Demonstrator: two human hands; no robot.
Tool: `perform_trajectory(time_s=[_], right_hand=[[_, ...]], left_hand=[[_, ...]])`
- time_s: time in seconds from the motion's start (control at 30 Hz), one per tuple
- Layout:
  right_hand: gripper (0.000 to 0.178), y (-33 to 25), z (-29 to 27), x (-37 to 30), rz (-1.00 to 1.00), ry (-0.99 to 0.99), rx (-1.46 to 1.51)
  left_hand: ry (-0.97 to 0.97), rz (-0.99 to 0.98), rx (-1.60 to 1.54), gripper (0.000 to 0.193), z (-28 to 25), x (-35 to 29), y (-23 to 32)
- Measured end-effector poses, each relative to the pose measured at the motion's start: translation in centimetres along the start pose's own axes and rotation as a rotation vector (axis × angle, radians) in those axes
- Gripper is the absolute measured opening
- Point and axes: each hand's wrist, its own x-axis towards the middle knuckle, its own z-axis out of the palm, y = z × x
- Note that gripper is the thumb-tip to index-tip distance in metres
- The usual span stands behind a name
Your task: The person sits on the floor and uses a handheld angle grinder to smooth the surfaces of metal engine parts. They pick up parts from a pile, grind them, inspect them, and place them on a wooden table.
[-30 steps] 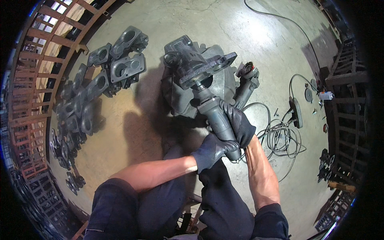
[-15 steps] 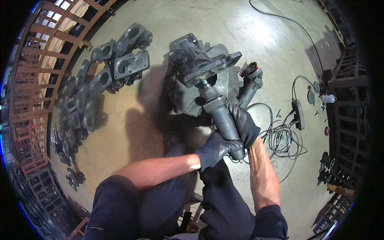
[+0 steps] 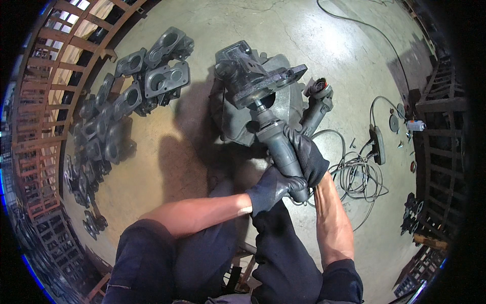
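Observation:
Both of my gloved hands are closed round a grey die grinder [image 3: 283,152]. My left hand [image 3: 276,190] wraps its rear end, and my right hand [image 3: 309,157] grips the body from the right side. The tool's thin tip reaches into an opening at the flange of a dark metal casting [image 3: 243,71]. That casting rests on a larger grey block [image 3: 238,124], tilted so its flange faces me. Where the tip meets the metal is partly hidden inside the opening.
An angle grinder [image 3: 316,109] stands right of the block. Coiled cable [image 3: 362,177] and a power strip [image 3: 376,144] lie on the right floor, with a spray can [image 3: 416,125] farther off. Several flanged castings [image 3: 167,81] are spread at left. Rusty metal racks [image 3: 43,111] line the left edge.
Almost nothing differs. The die grinder and both hands have shifted very slightly, and the grip is the same.

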Motion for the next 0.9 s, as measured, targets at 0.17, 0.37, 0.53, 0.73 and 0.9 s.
perform_trajectory(time_s=[0.17, 0.37, 0.53, 0.73, 0.9], right_hand=[[0.028, 0.7, -0.5, 0.7, 0.093, -0.01, 0.091], [0.057, 0.6, 0.9, 0.7, 0.018, 0.08, 0.145], [0.044, -0.1, 0.7, 0.0, 0.084, 0.043, 0.143], [0.059, 0.6, 0.5, 0.2, 0.083, 0.097, 0.18], [0.06, 0.2, 0.6, -0.1, 0.09, 0.132, 0.239]], left_hand=[[-0.04, -0.13, -0.041, 0.039, -0.3, 0.0, 0.9], [-0.047, -0.112, -0.082, 0.039, -0.8, -0.2, 0.2], [-0.063, -0.125, -0.1, 0.038, -0.5, -0.8, 0.9], [-0.055, -0.102, -0.049, 0.035, -0.3, -0.7, 1.5], [-0.058, 0.006, -0.031, 0.035, -0.2, -0.1, 0.6]])
